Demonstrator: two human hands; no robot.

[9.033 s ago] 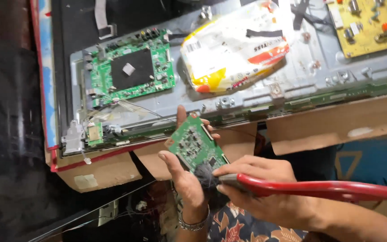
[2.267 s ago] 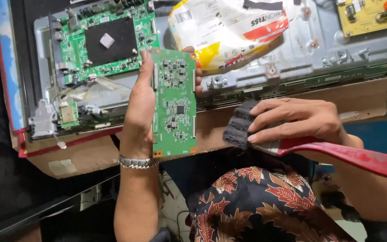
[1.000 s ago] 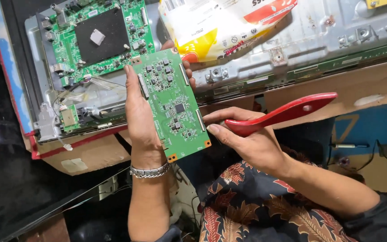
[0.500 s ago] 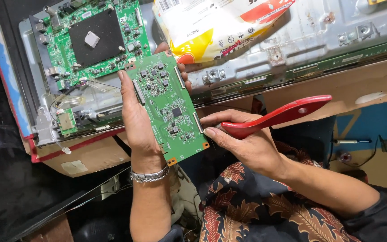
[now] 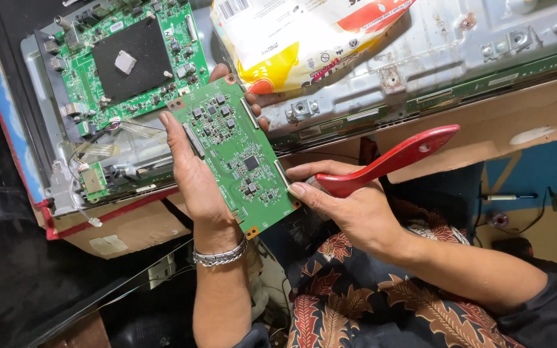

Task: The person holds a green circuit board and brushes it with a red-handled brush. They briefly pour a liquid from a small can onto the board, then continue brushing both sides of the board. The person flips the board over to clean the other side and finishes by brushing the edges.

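A crinkled plastic bag (image 5: 304,35), white with a yellow corner and red-orange patches, lies at the top edge of the grey metal back panel (image 5: 446,58), just right of the large green board. A barcode sticker (image 5: 235,8) sits on the bag's upper left corner. A pale, worn label (image 5: 108,244) clings to the cardboard (image 5: 130,222) under the panel's lower left corner.

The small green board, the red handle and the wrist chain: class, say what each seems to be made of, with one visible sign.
Small green board: rigid laminate, glossy green coating, dark chips soldered on. Red handle: probably moulded plastic or lacquered wood, given its smooth, shiny highlights. Wrist chain: silvery metal links, by the glint.
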